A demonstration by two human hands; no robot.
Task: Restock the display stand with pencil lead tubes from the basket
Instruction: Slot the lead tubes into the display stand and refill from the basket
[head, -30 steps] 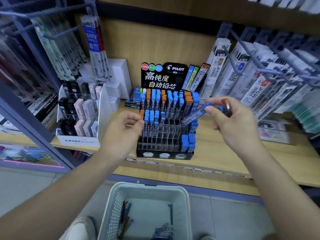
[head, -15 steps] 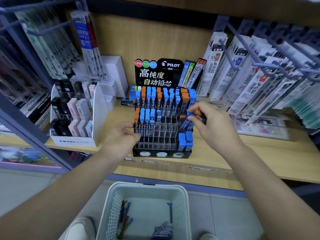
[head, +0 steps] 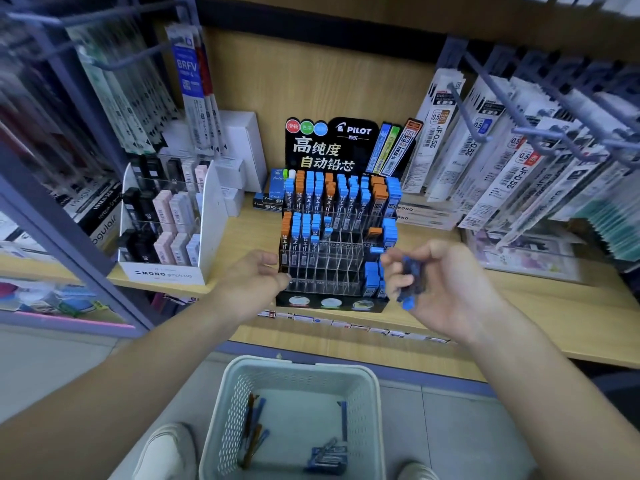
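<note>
Stationery aisle: a person's right hand (head: 450, 289) clutched a small, blurred bunch of blue-capped pencil lead tubes (head: 412, 271), fingers curled round them, just off the front right corner of the display stand (head: 332, 271). The left hand (head: 254, 277) hung at the stand's front left corner, fingers loosely bent w/ nothing in them; whether it touched the clear wall could not be told. The stand, a stepped grid of clear plastic cells on a black base w/ a glossy black header card, sat at the front edge of the pale wood shelf (head: 540, 306), ctr. Back rows stood packed w/ blue & orange caps; most front cells gaped. Open room lay btwn the two hands. A white tiered rack (head: 211, 216) of flat cases crowded the stand's left; hanging refill packs (head: 485, 161) on grey hooks overhung the shelf's right end. Below the shelf edge, a white perforated plastic basket (head: 298, 363) w/ rounded corners sat on the grey tiled floor (head: 467, 427), loose tubes (head: 327, 457) lying in its near right corner & along its left wall.
</note>
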